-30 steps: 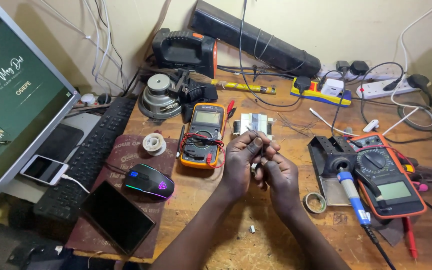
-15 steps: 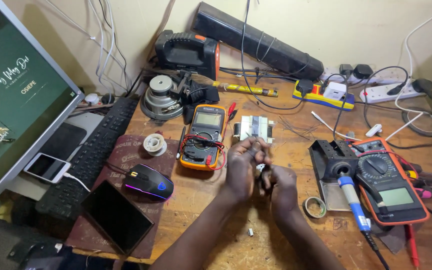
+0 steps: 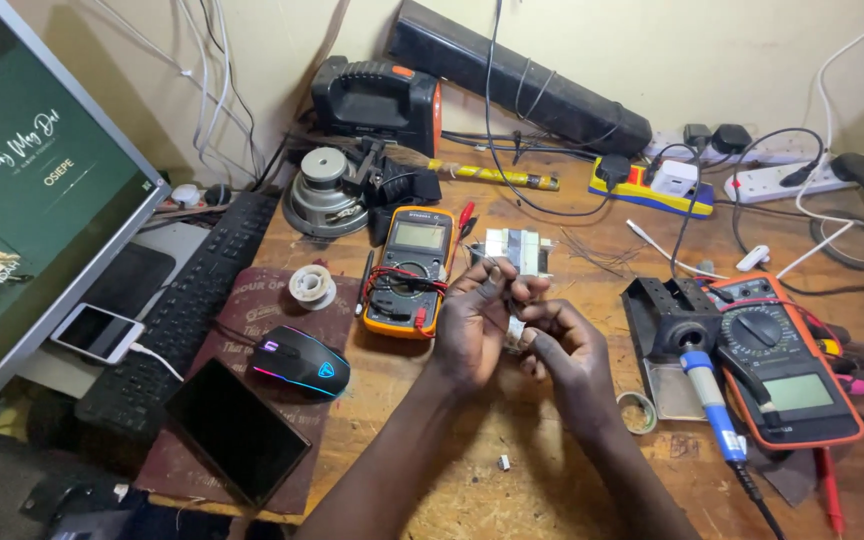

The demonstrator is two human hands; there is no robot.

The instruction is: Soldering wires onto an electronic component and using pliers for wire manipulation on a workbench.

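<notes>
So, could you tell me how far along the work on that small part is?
Set out: the yellow multimeter and soldering iron lie untouched on the bench. In hand: left hand and right hand pinch a small pale component, mostly hidden. No soldering or probing is under way; a white bit lies loose.

Yellow multimeter (image 3: 410, 270) flat on worktop (image 3: 512, 500), beside solder spool (image 3: 310, 287). Lit mouse (image 3: 297, 362) near black keyboard (image 3: 177, 315). Blue-handled soldering iron (image 3: 709, 400) beside orange multimeter (image 3: 787, 362).

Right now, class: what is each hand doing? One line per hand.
Left hand: closed, pinching a small pale part.
Right hand: closed on the same part; its kind cannot be told.
</notes>
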